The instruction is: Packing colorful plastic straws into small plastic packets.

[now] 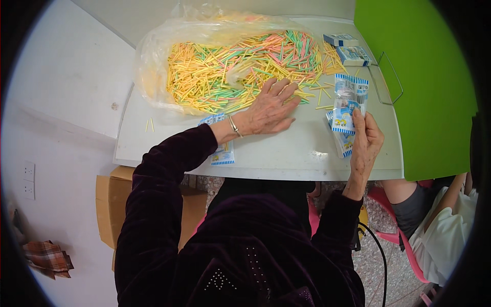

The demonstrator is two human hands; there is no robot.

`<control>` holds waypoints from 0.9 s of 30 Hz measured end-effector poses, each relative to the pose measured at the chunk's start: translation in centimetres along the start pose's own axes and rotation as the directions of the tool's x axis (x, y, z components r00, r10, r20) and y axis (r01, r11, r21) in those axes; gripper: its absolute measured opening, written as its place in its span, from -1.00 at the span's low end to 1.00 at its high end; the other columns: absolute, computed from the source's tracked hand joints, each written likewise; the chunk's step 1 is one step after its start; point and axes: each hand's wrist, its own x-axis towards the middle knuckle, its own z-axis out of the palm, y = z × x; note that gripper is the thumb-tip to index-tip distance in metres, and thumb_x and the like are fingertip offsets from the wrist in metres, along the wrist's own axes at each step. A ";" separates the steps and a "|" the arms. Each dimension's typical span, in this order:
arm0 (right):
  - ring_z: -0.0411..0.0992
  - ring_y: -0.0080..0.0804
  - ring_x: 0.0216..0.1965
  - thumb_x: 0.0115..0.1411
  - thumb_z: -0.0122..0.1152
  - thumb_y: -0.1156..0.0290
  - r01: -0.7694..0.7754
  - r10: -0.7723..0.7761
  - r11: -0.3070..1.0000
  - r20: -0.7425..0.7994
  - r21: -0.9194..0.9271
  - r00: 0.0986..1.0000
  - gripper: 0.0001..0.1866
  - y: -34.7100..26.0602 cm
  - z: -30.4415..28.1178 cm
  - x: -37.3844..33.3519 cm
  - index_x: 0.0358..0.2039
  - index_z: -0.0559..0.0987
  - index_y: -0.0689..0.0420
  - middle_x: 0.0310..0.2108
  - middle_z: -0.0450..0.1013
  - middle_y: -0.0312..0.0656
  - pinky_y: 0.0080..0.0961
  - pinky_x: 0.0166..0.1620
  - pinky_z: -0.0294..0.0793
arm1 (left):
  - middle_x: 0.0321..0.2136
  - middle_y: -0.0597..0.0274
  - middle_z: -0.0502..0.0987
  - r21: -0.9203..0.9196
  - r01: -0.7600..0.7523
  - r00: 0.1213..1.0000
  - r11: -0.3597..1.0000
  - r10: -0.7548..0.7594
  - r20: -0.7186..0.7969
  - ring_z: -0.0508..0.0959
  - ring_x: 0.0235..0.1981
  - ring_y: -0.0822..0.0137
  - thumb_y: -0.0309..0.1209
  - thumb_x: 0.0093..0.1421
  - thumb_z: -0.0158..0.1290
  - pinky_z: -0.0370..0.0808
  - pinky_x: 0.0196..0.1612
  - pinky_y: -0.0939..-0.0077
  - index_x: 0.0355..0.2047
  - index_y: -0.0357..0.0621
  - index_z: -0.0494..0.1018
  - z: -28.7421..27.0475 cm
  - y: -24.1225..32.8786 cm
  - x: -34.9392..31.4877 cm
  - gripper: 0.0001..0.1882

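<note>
A big heap of thin pastel sticks (204,77), yellow, orange, green and pink, spills from a clear plastic bag (148,66) on the white table. My left hand (271,110) lies at the heap's near edge, palm down, fingers spread; what is under the fingertips is hidden. On the right, my right hand (367,140) pinches a small blue-and-white printed packet (350,97) between thumb and fingers. Another such packet (341,143) shows just behind and below it. Under my left wrist, a flat blue-and-white packet (223,154) is partly covered by my forearm.
Two small blue-and-white boxes (354,56) sit at the back right, beside loose sticks. A bent wire handle (394,84) stands out near the green panel (419,102). Below the table is a cardboard box (113,204). Another person (445,225) sits at the right.
</note>
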 end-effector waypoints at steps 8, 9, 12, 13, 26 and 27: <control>0.09 -0.83 -0.57 0.21 0.06 0.42 0.002 -0.002 1.000 -0.029 0.021 1.000 -0.76 -0.2 0.1 -0.1 -0.59 0.41 0.22 -0.62 0.24 -0.47 -0.82 -0.55 0.08 | -0.05 0.02 0.26 0.180 -0.034 0.992 0.983 0.012 0.123 0.19 0.07 0.03 -0.29 -0.19 0.09 0.09 0.09 0.05 -0.14 -0.27 0.32 1.1 -4.6 4.1 -0.45; 0.09 -0.83 -0.57 0.21 0.06 0.42 -0.001 0.001 1.000 -0.024 0.016 1.000 -0.74 -0.3 0.2 -0.1 -0.61 0.39 0.21 -0.63 0.23 -0.47 -0.82 -0.55 0.07 | -0.05 0.02 0.26 0.183 -0.035 0.993 0.982 0.013 0.121 0.19 0.07 0.03 -0.29 -0.19 0.09 0.09 0.09 0.05 -0.14 -0.27 0.32 1.2 -5.1 4.6 -0.45; 0.07 -0.83 -0.58 0.21 0.07 0.43 -0.001 0.001 1.000 -0.027 0.014 1.000 -0.72 -0.1 0.3 -0.1 -0.64 0.35 0.19 -0.64 0.21 -0.48 -0.82 -0.55 0.06 | -0.11 0.02 0.28 0.297 -0.059 0.995 0.953 0.031 0.100 0.20 0.05 0.04 -0.32 -0.22 0.07 0.10 0.08 0.06 -0.20 -0.29 0.36 2.1 -6.0 5.7 -0.49; 0.07 -0.83 -0.58 0.21 0.07 0.43 0.001 -0.001 1.000 -0.030 0.014 1.000 -0.72 0.1 0.2 -0.1 -0.64 0.35 0.19 -0.64 0.21 -0.48 -0.82 -0.55 0.06 | -0.13 0.03 0.29 0.321 -0.056 0.996 0.945 0.029 0.089 0.21 0.04 0.04 -0.32 -0.22 0.07 0.11 0.07 0.05 -0.22 -0.29 0.37 2.6 -6.1 6.1 -0.50; 0.06 -0.82 -0.59 0.20 0.07 0.41 -0.027 0.027 0.999 -0.013 0.026 1.000 -0.73 0.2 0.4 0.1 -0.62 0.38 0.20 -0.64 0.21 -0.48 -0.80 -0.56 0.04 | -0.25 0.02 0.35 0.411 0.138 0.990 0.901 -0.127 -0.055 0.25 -0.04 0.08 -0.43 -0.01 -0.09 0.03 0.06 -0.08 -0.30 -0.22 0.39 7.2 -5.8 7.1 -0.76; 0.06 -0.82 -0.60 0.21 0.06 0.41 -0.020 0.020 0.999 -0.014 0.036 1.000 -0.73 0.3 0.5 0.1 -0.62 0.38 0.19 -0.64 0.21 -0.48 -0.80 -0.56 0.04 | -0.25 0.02 0.35 0.411 0.136 0.991 0.901 -0.123 -0.059 0.25 -0.04 0.08 -0.43 -0.01 -0.09 0.03 0.06 -0.08 -0.30 -0.22 0.39 6.8 -5.8 7.0 -0.76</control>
